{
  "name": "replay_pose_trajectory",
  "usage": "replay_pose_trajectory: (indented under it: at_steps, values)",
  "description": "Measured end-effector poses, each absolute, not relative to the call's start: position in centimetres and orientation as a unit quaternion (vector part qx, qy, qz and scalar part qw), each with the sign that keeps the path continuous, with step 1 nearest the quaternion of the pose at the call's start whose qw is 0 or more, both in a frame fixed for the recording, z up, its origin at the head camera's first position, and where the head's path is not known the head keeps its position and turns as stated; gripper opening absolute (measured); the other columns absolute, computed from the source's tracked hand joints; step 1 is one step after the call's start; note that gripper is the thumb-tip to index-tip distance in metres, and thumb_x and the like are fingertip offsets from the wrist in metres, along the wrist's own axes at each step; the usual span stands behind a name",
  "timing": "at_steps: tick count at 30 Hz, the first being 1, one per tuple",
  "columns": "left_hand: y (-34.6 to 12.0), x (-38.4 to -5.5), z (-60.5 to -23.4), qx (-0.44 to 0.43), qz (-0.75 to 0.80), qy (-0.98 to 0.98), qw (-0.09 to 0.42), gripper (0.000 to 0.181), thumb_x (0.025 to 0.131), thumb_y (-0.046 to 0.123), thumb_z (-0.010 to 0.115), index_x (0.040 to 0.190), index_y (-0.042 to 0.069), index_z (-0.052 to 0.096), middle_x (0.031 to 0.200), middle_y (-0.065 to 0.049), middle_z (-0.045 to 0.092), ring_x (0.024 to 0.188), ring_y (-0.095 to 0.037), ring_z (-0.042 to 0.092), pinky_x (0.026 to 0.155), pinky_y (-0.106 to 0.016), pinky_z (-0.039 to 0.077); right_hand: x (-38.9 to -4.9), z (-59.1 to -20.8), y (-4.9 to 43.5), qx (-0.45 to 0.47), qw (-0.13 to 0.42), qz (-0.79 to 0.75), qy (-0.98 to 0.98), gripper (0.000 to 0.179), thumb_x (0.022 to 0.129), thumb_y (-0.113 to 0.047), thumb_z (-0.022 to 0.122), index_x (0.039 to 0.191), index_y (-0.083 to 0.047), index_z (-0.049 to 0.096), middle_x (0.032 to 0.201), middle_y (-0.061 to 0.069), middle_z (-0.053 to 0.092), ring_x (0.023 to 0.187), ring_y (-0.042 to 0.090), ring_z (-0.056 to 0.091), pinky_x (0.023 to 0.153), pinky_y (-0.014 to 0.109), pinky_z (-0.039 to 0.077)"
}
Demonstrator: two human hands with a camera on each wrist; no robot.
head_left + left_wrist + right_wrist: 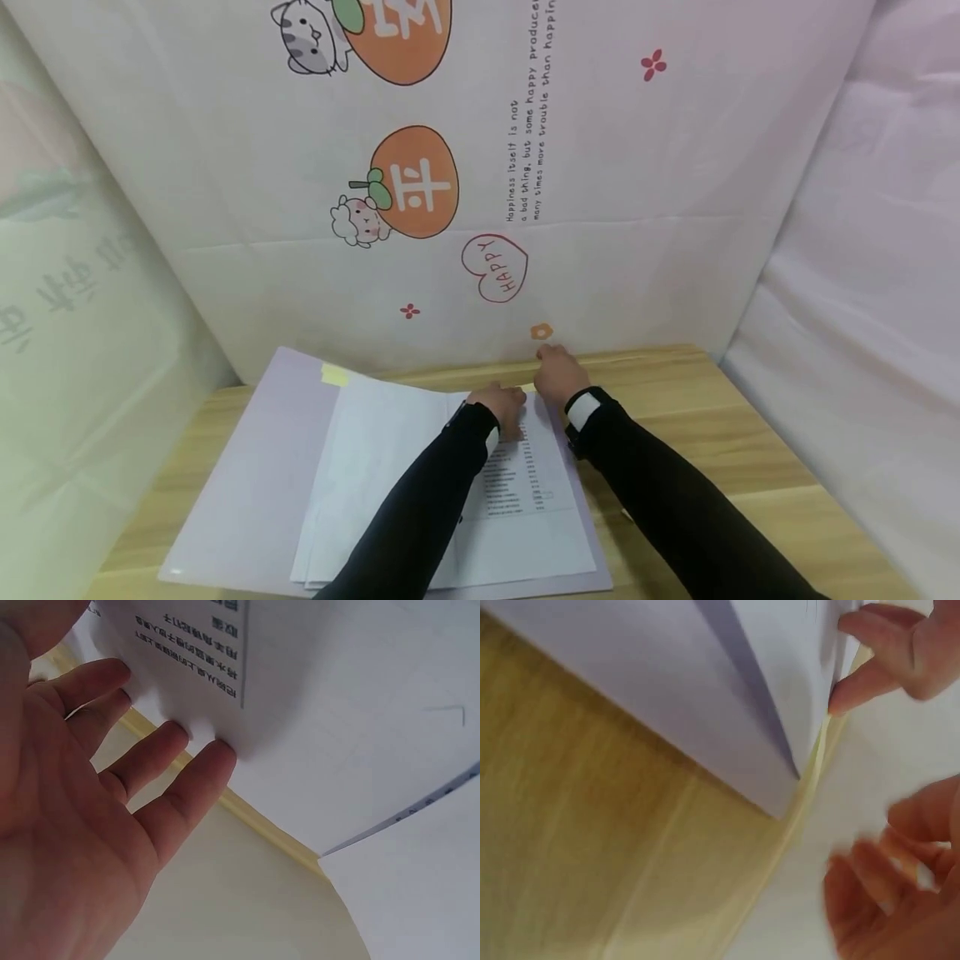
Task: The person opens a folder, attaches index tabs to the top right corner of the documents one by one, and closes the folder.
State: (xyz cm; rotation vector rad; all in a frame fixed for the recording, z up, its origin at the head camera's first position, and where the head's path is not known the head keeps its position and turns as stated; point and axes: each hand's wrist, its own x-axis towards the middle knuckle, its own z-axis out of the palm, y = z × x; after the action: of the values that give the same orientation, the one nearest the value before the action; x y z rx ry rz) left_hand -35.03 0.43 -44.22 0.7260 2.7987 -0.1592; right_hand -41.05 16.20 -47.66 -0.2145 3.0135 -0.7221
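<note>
A light purple folder [255,475] lies spread on the wooden table with white paper sheets [375,450] in it. On the right side, a printed page [525,533] carries lines of text. My left hand [501,408] rests its fingertips on that page near its far edge; in the left wrist view its fingers [199,780] are spread and touch the paper. Just off the folder's far right corner is my right hand [561,377]. In the right wrist view this hand [892,892] is blurred, fingers loosely bent, with nothing in them, apart from the paper.
A yellow tab [335,375] sticks at the top of the left-hand sheets. Wooden table surface [690,417] extends to the right of the folder. Behind the table hangs a white printed cloth [615,275], with further cloth [862,350] along the sides.
</note>
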Motion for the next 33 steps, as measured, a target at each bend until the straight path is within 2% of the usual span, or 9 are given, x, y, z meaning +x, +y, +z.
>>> replay_pose_trajectory:
  at_steps: [4, 7, 11, 14, 18, 24, 29, 31, 33]
  values:
    - [0.4, -35.0, -44.1, 0.246, -0.068, 0.96, 0.118, 0.062, 0.089, 0.043, 0.073, 0.145, 0.027, 0.052, 0.148, 0.012, 0.048, 0.132, -0.021, 0.044, 0.099, -0.036, 0.044, -40.4, -47.2, 15.3, -0.14, 0.039, -0.218, 0.965, 0.045, 0.092, 0.005, 0.05, 0.136, 0.003, 0.051, 0.121, 0.017, 0.066, 0.113, 0.034, 0.061, 0.093, 0.046, 0.048]
    - [0.4, -35.0, -44.3, 0.243, -0.064, 0.961, 0.119, 0.063, 0.09, 0.044, 0.071, 0.148, 0.028, 0.049, 0.151, 0.013, 0.044, 0.135, -0.023, 0.042, 0.097, -0.038, 0.046, -40.0, -47.7, 15.1, -0.171, 0.051, -0.184, 0.966, 0.042, 0.093, 0.006, 0.05, 0.134, 0.0, 0.055, 0.119, 0.013, 0.068, 0.113, 0.032, 0.062, 0.095, 0.044, 0.048]
    - [0.3, -35.0, -44.9, 0.24, -0.065, 0.962, 0.114, 0.066, 0.092, 0.047, 0.067, 0.152, 0.03, 0.043, 0.154, 0.013, 0.039, 0.137, -0.023, 0.04, 0.095, -0.038, 0.047, -39.7, -48.4, 15.3, -0.198, 0.035, -0.149, 0.968, 0.034, 0.096, 0.002, 0.053, 0.128, -0.005, 0.063, 0.12, 0.012, 0.068, 0.114, 0.031, 0.061, 0.097, 0.045, 0.047]
    - [0.1, -34.7, -44.9, 0.239, -0.063, 0.963, 0.105, 0.066, 0.092, 0.047, 0.068, 0.151, 0.028, 0.044, 0.153, 0.012, 0.041, 0.136, -0.023, 0.042, 0.094, -0.038, 0.048, -39.3, -48.5, 15.6, -0.205, 0.023, -0.117, 0.971, 0.03, 0.096, -0.002, 0.056, 0.123, -0.008, 0.068, 0.115, 0.01, 0.069, 0.107, 0.028, 0.064, 0.093, 0.044, 0.049]
    - [-0.1, -34.4, -44.7, 0.238, -0.049, 0.964, 0.105, 0.059, 0.092, 0.043, 0.07, 0.145, 0.024, 0.053, 0.15, 0.006, 0.047, 0.132, -0.025, 0.046, 0.093, -0.038, 0.049, -38.4, -48.0, 15.7, -0.199, 0.022, -0.063, 0.978, 0.021, 0.094, -0.003, 0.059, 0.109, -0.01, 0.072, 0.1, 0.008, 0.071, 0.089, 0.023, 0.066, 0.079, 0.041, 0.053]
    - [-0.3, -33.7, -44.6, 0.217, -0.036, 0.966, 0.134, 0.065, 0.089, 0.044, 0.072, 0.147, 0.024, 0.051, 0.152, 0.001, 0.045, 0.132, -0.024, 0.048, 0.099, -0.039, 0.045, -37.6, -47.9, 15.4, -0.227, 0.02, -0.014, 0.974, 0.036, 0.092, -0.003, 0.062, 0.124, -0.016, 0.07, 0.106, 0.01, 0.068, 0.096, 0.025, 0.065, 0.083, 0.04, 0.052]
    - [-0.2, -32.5, -44.6, 0.205, -0.068, 0.967, 0.136, 0.07, 0.084, 0.053, 0.074, 0.144, 0.022, 0.055, 0.15, 0.001, 0.048, 0.128, -0.02, 0.052, 0.095, -0.036, 0.048, -37.3, -49.1, 15.4, -0.238, 0.012, 0.019, 0.971, 0.037, 0.094, -0.007, 0.064, 0.129, -0.017, 0.067, 0.099, 0.009, 0.059, 0.085, 0.022, 0.056, 0.072, 0.04, 0.05]
    - [-0.2, -32.2, -44.8, 0.194, -0.075, 0.968, 0.142, 0.074, 0.082, 0.057, 0.075, 0.145, 0.024, 0.055, 0.151, 0.002, 0.046, 0.13, -0.021, 0.051, 0.095, -0.035, 0.048, -37.2, -49.7, 15.6, -0.231, 0.015, 0.026, 0.972, 0.039, 0.095, -0.01, 0.063, 0.134, -0.017, 0.064, 0.108, 0.011, 0.058, 0.092, 0.025, 0.056, 0.071, 0.042, 0.051]
    - [-0.1, -32.1, -44.8, 0.184, -0.072, 0.968, 0.155, 0.078, 0.08, 0.059, 0.075, 0.147, 0.027, 0.052, 0.153, 0.004, 0.043, 0.133, -0.022, 0.047, 0.098, -0.036, 0.046, -36.7, -50.0, 15.6, -0.224, 0.019, 0.04, 0.974, 0.043, 0.096, -0.012, 0.061, 0.139, -0.015, 0.06, 0.125, 0.016, 0.056, 0.107, 0.032, 0.055, 0.076, 0.047, 0.053]
